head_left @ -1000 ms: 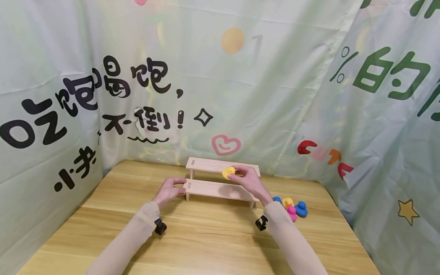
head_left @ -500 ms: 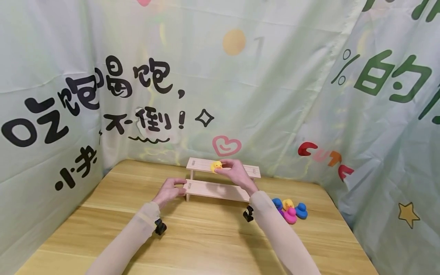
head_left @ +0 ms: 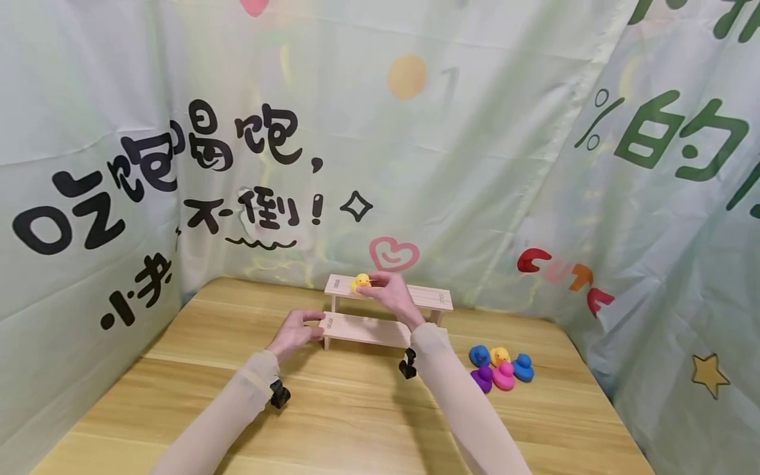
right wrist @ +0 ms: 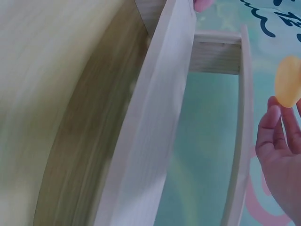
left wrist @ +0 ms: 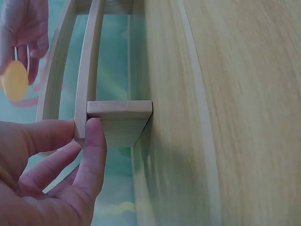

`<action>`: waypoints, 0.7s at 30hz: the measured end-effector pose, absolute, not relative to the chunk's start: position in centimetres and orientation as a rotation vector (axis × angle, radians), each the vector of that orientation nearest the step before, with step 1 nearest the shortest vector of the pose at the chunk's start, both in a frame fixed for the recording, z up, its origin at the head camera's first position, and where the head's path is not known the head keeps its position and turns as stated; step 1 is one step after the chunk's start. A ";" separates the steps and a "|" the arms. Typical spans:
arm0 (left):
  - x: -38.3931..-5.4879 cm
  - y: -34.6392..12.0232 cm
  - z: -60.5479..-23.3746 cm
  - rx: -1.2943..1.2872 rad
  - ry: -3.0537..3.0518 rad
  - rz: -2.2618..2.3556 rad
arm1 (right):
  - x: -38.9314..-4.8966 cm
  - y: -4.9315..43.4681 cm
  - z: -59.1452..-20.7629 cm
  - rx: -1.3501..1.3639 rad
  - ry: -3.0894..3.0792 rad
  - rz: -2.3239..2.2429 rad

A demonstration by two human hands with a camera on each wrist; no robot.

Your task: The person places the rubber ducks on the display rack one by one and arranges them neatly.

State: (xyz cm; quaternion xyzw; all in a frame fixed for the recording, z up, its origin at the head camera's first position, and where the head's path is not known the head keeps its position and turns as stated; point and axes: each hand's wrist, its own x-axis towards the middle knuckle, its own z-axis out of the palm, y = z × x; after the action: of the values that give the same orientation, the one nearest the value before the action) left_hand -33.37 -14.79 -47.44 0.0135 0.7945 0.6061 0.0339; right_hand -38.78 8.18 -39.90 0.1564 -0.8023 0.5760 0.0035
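Observation:
In the head view my right hand point(head_left: 392, 293) pinches a yellow rubber duck point(head_left: 361, 284) near the left end of the upper board point(head_left: 427, 295) of a two-step wooden rack. Both wrist views show a gap between that duck point(right wrist: 288, 81) and the upper board. My left hand point(head_left: 295, 332) grips the left end of the lower board point(head_left: 368, 328). Up close in the left wrist view, thumb and fingers of the left hand point(left wrist: 61, 169) pinch the board's end beside its leg point(left wrist: 120, 109).
On the wooden table point(head_left: 332, 422), right of the rack, several rubber ducks stand clustered: a purple duck point(head_left: 482, 379), a pink duck point(head_left: 504, 376), a yellow duck point(head_left: 501, 357) and blue ones point(head_left: 523, 367). Printed curtains point(head_left: 475, 165) surround the table's back and sides.
My right hand has carried the yellow duck leftward along the upper board, from right of its middle to near its left end. My left hand has kept its grip on the lower board.

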 end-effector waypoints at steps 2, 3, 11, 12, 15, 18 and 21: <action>-33.4 -14.8 -47.4 0.043 2.446 1.868 | -39.0 7.8 -40.1 0.479 -2.506 1.806; -33.4 -14.8 -47.4 0.045 2.446 1.871 | -39.2 7.7 -40.1 0.473 -2.502 1.809; -33.4 -14.8 -47.5 0.035 2.437 1.877 | -39.9 7.1 -40.5 0.447 -2.516 1.731; -33.5 -14.8 -47.6 0.034 2.442 1.873 | -39.9 7.0 -40.5 0.449 -2.521 1.710; -33.5 -14.8 -47.6 0.018 2.449 1.867 | -40.1 6.8 -40.6 0.439 -2.534 1.670; -33.5 -14.8 -47.6 0.024 2.448 1.869 | -40.2 6.5 -40.6 0.428 -2.544 1.643; -33.5 -14.9 -47.5 0.027 2.440 1.876 | -40.3 6.3 -40.8 0.417 -2.546 1.634</action>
State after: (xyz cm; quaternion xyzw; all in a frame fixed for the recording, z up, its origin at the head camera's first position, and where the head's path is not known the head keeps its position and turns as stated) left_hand -33.51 -14.85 -47.47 0.0088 0.7922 0.6093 0.0319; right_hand -40.29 6.34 -40.76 0.1364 -0.8329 0.5346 0.0439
